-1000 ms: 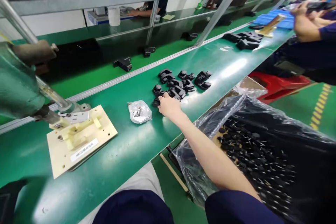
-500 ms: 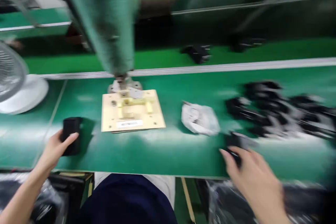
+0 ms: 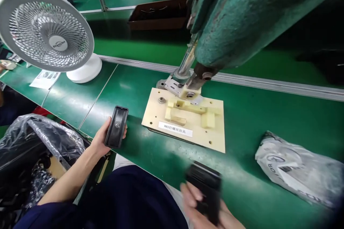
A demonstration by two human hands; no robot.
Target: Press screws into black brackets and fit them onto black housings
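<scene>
My left hand (image 3: 101, 139) grips a black oblong plastic shell (image 3: 116, 126) with its hollow side up, just left of the cream fixture plate (image 3: 185, 120). At the near edge of the green table my right hand (image 3: 208, 209) holds a black ribbed plastic part (image 3: 205, 184), blurred by motion, below the fixture. The fixture carries pale yellow locating blocks and a white label. A green press arm (image 3: 236, 10) reaches down to its far edge.
A white desk fan (image 3: 48, 30) stands at the far left. A crumpled silver foil bag (image 3: 301, 170) lies at the right. A clear-bagged box of black parts (image 3: 32, 150) sits at my lower left. A brown tray (image 3: 158, 14) rests beyond the rail.
The view swung left from the pile of black parts to the fixture. My right hand came back holding a black part. My left hand lifted the black shell toward the fixture.
</scene>
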